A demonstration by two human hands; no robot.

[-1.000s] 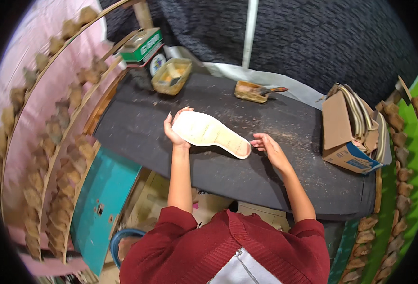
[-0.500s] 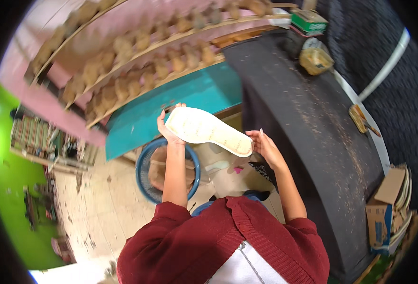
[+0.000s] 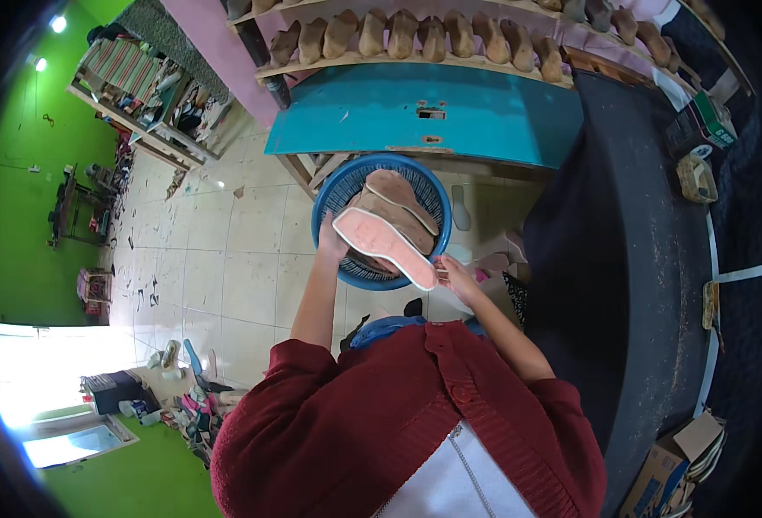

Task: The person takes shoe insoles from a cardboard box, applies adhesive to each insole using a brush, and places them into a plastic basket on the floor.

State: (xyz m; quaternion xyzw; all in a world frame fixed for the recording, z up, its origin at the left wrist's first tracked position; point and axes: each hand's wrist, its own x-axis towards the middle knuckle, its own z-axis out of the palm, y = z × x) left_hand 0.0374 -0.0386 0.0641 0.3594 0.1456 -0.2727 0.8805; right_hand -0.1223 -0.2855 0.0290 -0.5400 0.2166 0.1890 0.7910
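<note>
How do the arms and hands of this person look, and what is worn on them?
The left hand and right hand are bare. Dark red knitted sleeves end near the elbows, leaving the forearms uncovered.

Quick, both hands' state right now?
Left hand: holding the pink shoe sole at its wide end.
Right hand: holding the sole's narrow end.

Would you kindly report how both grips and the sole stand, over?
Left grip on pink white-edged sole, wide end; right grip, narrow end. Held over blue basket. Brownish soles beneath; nothing seen blocking.
</note>
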